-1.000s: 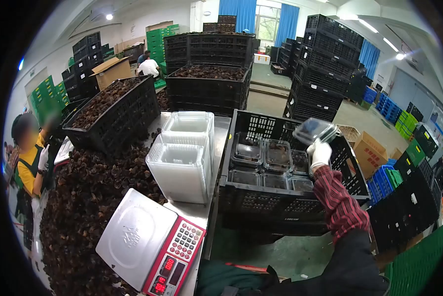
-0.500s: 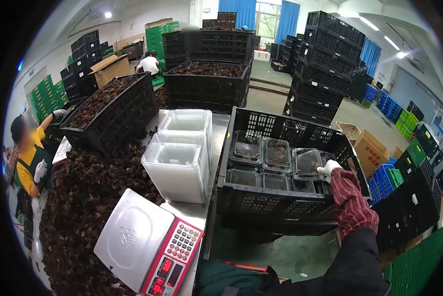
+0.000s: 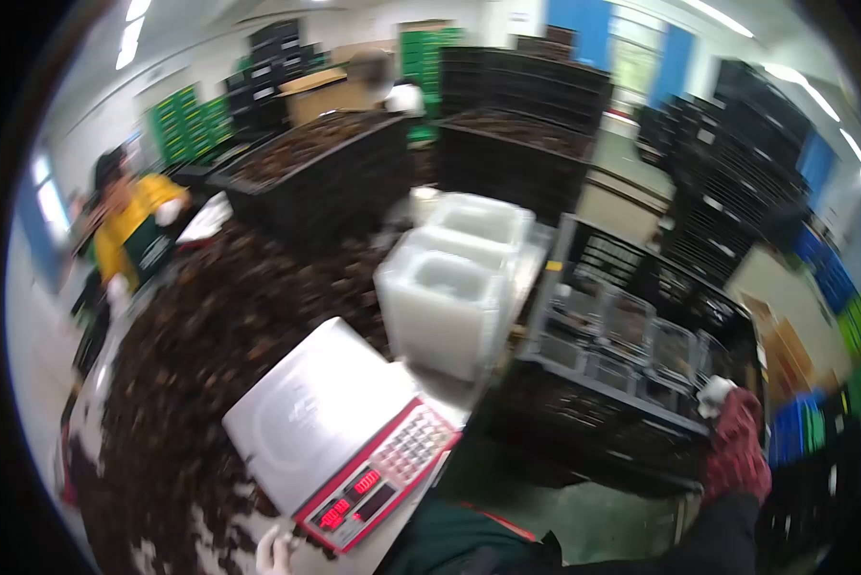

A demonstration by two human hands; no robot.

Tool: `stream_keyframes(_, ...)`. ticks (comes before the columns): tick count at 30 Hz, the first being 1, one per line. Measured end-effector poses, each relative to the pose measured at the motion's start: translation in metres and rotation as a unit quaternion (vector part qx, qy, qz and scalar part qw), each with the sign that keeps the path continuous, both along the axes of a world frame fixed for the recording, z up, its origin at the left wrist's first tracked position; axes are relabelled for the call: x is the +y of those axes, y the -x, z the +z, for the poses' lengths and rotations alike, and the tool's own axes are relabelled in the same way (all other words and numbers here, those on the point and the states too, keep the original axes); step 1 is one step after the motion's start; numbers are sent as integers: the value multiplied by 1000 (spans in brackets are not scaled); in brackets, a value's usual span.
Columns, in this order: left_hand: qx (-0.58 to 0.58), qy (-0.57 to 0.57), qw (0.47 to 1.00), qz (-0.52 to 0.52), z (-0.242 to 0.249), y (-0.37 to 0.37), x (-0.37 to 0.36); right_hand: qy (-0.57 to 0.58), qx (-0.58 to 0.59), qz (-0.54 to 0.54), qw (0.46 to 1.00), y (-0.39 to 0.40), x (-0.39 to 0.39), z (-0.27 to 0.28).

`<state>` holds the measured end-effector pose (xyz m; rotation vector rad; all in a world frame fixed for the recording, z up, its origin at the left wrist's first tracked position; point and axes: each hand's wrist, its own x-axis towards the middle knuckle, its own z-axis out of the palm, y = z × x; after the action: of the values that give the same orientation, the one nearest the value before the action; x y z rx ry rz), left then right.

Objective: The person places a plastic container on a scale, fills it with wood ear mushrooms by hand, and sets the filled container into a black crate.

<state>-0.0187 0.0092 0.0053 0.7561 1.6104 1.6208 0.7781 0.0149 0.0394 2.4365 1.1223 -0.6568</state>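
My right hand (image 3: 716, 396), in a white glove below a red striped sleeve, is at the near right end of a black crate (image 3: 603, 417). Beside it in the crate are several clear lidded plastic boxes (image 3: 673, 350) with dark contents. Motion blur hides whether its fingers grip a box or the rim. At the bottom edge shows part of my left hand (image 3: 275, 552), gloved in white, fingers pointing up and slightly apart with nothing visible in them. It is just beside a red and silver weighing scale (image 3: 320, 412), whose plate is bare.
Stacks of clear plastic boxes (image 3: 440, 307) stand behind the scale. Loose dark brown pieces (image 3: 200, 364) heap over the table at left. Large black crates (image 3: 325, 182) of similar pieces are behind. A person in yellow (image 3: 138, 225) works at far left. Tall black crate stacks (image 3: 737, 172) stand at right.
The view has swung left, so the scene sits further right and blurs. My right hand has moved off the box lid towards the crate's near right edge. My left hand has entered at the bottom.
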Motion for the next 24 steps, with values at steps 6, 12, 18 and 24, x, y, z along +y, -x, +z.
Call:
stream_keyframes(6,156,-19,987,-23,5,17,11,-471,-5,-96,877,-50,89,-31)
stream_keyframes(12,489,-88,868,-24,5,94,110,-685,13,236,689,246,164,93)
stream_keyframes(18,624,216,742,-118,-42,143,184,-713,-39,390,581,419,246,96)
stream_keyframes(24,667,163,709,-161,-55,137,100,-526,-26,432,732,411,298,58)
